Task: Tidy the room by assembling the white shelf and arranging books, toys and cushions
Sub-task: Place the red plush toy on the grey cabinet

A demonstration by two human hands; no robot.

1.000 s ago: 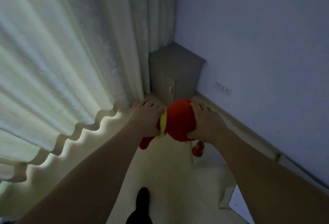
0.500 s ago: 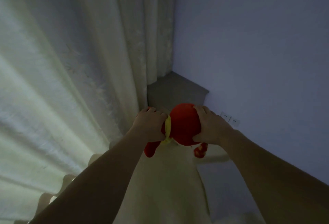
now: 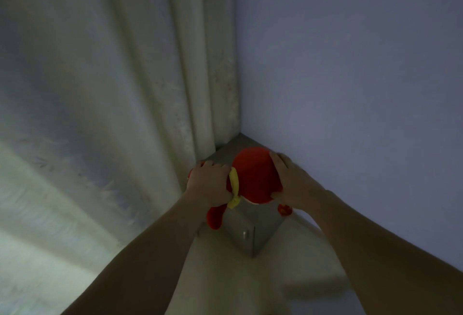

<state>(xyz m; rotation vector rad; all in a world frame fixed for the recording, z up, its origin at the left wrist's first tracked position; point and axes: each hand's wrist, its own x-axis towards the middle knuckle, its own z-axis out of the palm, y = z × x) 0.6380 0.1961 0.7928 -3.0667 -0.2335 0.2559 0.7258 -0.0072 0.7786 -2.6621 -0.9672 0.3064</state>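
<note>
Two hands clamp a red plush toy (image 3: 254, 174) over the top of a small grey cabinet (image 3: 246, 229) in the corner of a dim room. The left hand (image 3: 209, 184) grips the toy's near side, fingers curled over the top and wrapped round it at a yellow band (image 3: 235, 189) (a collar or ribbon; which one cannot be told). The right hand (image 3: 290, 182) holds the rounded red bulk from the other side, fingers spread over its top and thumb tucked beneath. The hands stand apart, with the toy between them.

From left to right: a pale curtain (image 3: 105, 104) fills the left half of the view, hanging in folds down to the cabinet's left edge. The toy sits at centre, above the cabinet top; whether it touches that top cannot be told. One red limb (image 3: 215, 217) dangles below the left hand, in front of the cabinet's face, and a smaller red piece (image 3: 284, 209) shows under the right wrist. A small knob (image 3: 245, 234) marks the cabinet door. A bare bluish wall (image 3: 350, 76) takes up the right side. Light flooring (image 3: 225, 284) lies between the two forearms.
</note>
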